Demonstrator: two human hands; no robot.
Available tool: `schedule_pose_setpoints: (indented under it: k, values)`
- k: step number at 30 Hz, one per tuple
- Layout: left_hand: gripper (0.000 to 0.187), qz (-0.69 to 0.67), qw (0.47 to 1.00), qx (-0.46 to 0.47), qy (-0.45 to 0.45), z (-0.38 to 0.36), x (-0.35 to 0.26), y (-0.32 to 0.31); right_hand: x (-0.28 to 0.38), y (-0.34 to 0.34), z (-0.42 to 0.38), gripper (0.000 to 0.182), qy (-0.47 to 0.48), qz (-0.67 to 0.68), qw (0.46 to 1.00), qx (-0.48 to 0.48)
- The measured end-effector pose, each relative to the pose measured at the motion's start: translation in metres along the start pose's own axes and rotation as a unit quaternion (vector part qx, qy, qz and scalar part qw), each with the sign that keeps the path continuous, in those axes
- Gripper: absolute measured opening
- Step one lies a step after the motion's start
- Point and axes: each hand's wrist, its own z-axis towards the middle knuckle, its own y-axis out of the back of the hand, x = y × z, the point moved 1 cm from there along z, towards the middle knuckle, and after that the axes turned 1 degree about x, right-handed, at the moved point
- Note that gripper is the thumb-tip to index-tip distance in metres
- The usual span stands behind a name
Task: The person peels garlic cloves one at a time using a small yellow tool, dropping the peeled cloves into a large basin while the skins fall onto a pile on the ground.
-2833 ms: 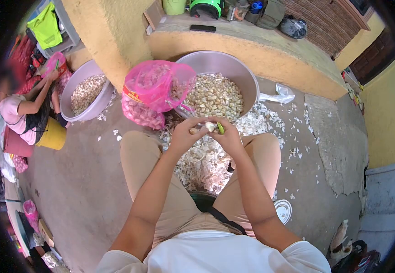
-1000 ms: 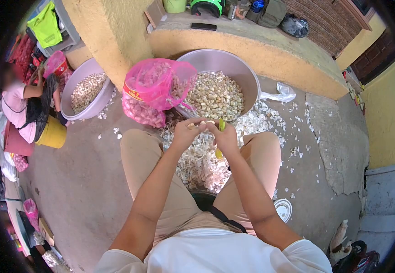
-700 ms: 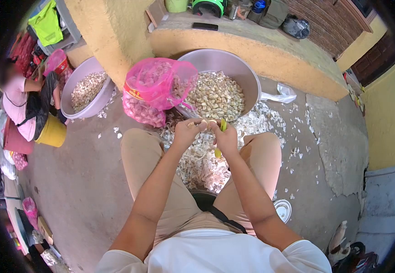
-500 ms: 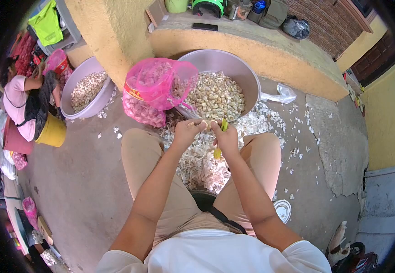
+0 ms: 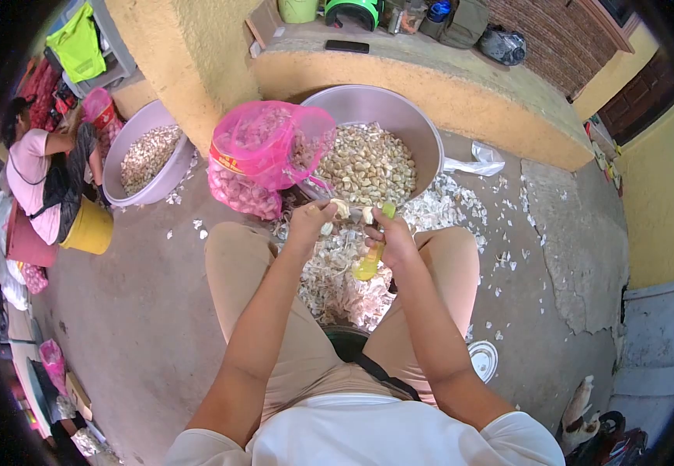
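Between my knees, my left hand (image 5: 310, 221) pinches a pale garlic piece (image 5: 340, 208) in its fingertips. Close beside it on the right, my right hand (image 5: 391, 233) is closed round a yellow-green handled tool (image 5: 367, 265), whose lower end hangs below the fingers. A small pale piece (image 5: 367, 215) shows at the right fingertips. Just beyond the hands stands a large grey-purple basin (image 5: 430, 147) with many garlic cloves (image 5: 372, 159). A pink mesh bag of garlic (image 5: 245, 190) leans at its left. Under my hands lies a heap of papery peels (image 5: 345, 283).
At the left a person (image 5: 38, 167) sits on a yellow bucket (image 5: 90, 227) near another basin (image 5: 148, 190). A phone (image 5: 347, 46) and a green helmet (image 5: 355, 12) rest on the ledge. A white lid (image 5: 483, 360) lies by my right leg.
My hands have moved slightly apart. The yellow-green tool has turned in my right hand, and more of its lower end shows. The garlic piece in my left fingers is more visible.
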Motion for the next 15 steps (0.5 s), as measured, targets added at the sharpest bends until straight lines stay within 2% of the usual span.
schedule_pose_setpoints:
  k: [1, 4, 5, 7, 10, 11, 12, 13, 15]
  values:
    - [0.026, -0.011, 1.000, -0.006, -0.003, 0.001, 0.000, 0.003, 0.003, 0.001, -0.001, 0.014, -0.011, -0.017, 1.000, 0.002]
    - [0.027, -0.042, 0.999, -0.034, -0.002, 0.002, -0.002, 0.006, 0.008, 0.007, -0.002, 0.020, -0.001, -0.228, 0.974, -0.019]
    - [0.029, -0.050, 0.997, -0.052, 0.003, 0.002, -0.005, 0.006, 0.010, 0.008, -0.004, 0.021, 0.010, -0.344, 0.938, -0.023]
    - [0.030, -0.068, 0.996, -0.065, 0.009, 0.001, -0.009, 0.007, 0.019, 0.003, -0.009, 0.026, 0.033, -0.562, 0.826, -0.029]
    - [0.031, -0.086, 0.995, -0.044, 0.015, 0.001, -0.009, 0.010, 0.010, 0.021, 0.014, 0.029, -0.040, -0.697, 0.713, 0.062]
    - [0.031, -0.089, 0.995, -0.035, 0.019, 0.003, -0.007, 0.010, 0.010, 0.024, 0.020, 0.029, -0.005, -0.582, 0.813, 0.020]
    - [0.031, -0.094, 0.995, -0.025, 0.023, 0.004, -0.004, 0.010, 0.012, 0.022, 0.024, 0.030, 0.030, -0.453, 0.891, -0.024]
    - [0.030, -0.097, 0.995, -0.012, 0.028, 0.005, -0.001, 0.009, 0.014, 0.019, 0.026, 0.030, 0.065, -0.313, 0.945, -0.066]
    - [0.030, -0.101, 0.994, 0.011, 0.038, 0.005, 0.000, 0.009, 0.017, 0.014, 0.029, 0.031, 0.106, -0.264, 0.953, -0.107]
